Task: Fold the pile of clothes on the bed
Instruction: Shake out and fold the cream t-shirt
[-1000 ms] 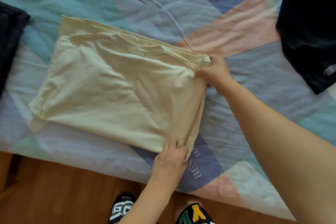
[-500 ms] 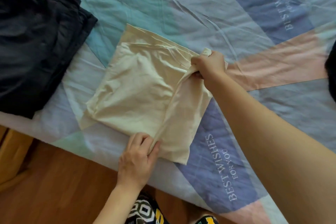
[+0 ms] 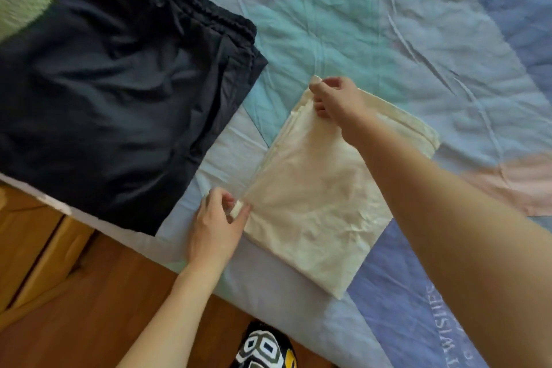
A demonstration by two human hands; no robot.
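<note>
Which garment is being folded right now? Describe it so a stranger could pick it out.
Start at the patchwork bedspread and find the big dark shorts lying by its near edge. To their right lies the cream shirt, folded into a small rectangle. It is the only pale garment, and both hands pinch its left corners: left hand, right hand.

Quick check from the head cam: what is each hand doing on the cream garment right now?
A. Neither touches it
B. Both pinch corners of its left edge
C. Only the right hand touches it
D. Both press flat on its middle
B: the left hand pinches the near corner of the cream garment and the right hand pinches its far corner, both on the side facing the dark garment.
</note>
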